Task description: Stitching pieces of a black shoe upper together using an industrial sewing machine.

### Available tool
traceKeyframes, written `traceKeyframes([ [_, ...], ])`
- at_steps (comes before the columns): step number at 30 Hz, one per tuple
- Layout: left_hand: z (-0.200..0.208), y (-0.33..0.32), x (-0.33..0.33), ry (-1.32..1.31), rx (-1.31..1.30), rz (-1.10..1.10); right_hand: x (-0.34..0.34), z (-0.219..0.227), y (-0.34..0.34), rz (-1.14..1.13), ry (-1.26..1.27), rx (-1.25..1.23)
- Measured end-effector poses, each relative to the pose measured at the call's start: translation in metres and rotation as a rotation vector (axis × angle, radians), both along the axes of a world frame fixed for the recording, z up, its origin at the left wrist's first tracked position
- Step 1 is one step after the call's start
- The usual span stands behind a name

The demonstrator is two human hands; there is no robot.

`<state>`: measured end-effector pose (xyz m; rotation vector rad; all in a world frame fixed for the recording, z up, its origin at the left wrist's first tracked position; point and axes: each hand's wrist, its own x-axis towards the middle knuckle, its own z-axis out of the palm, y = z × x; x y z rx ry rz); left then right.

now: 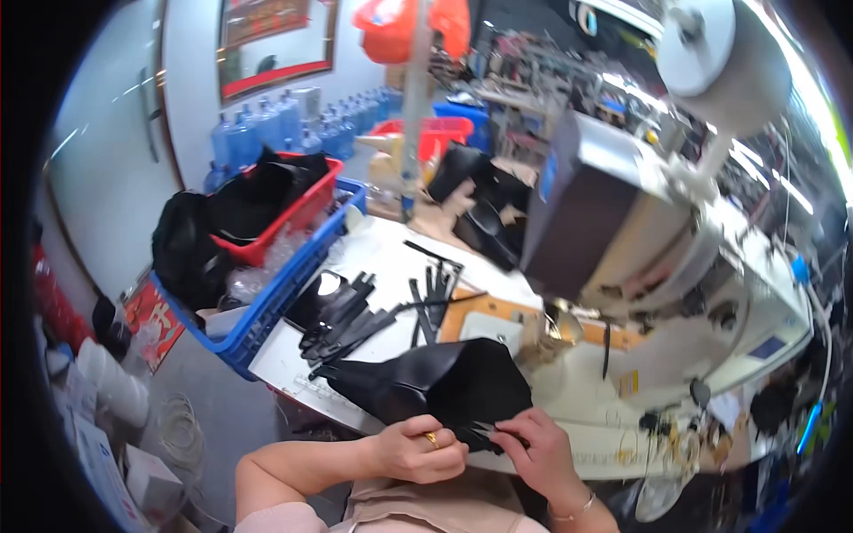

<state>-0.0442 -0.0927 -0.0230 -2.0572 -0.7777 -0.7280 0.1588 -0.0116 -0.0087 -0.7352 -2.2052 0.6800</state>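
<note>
Closest, two bare hands work at a table's near edge; the person's lap and upper arms are cut off below. The left hand [422, 451], with a gold ring [433, 439], has its fingers curled together against a black leather-like piece [391, 377]; I cannot tell whether they pinch it, since the fingertips are hidden. The right hand [536, 449] pinches a small silvery tool [482, 431] between thumb and fingers, its pointed end toward the left hand; it is too small to tell its kind.

The black piece lies on the near edge of the white table [378, 249], just in front of the hands. Its long axis runs roughly left to right: the narrow end points left, the wide, open mouth gapes rightward and toward the person. Its dark inside is hard to make out, and the hands cover part of its rim.

Just beyond lie black strips [351, 324], loosely heaped. To the right stands a bulky sewing machine [622, 231], its needle area unclear. Left of the table, a blue crate [240, 333] bears a red basket [302, 213] of black material. Farther back are blue water bottles [258, 129] and a blurred, cluttered workroom.
</note>
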Motion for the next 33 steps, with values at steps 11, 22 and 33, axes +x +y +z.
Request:
traceKeyframes([
  [11,-0.008,-0.007,0.003,-0.004,-0.022,-0.002,-0.008,-0.017,0.014,0.191,0.011,-0.113],
  [22,-0.017,-0.015,-0.002,-0.025,0.029,-0.108,-0.008,-0.029,0.000,0.032,0.213,-0.491],
  [33,-0.018,-0.031,-0.011,-0.061,0.070,-0.033,-0.007,-0.020,-0.010,0.210,0.105,-0.206],
])
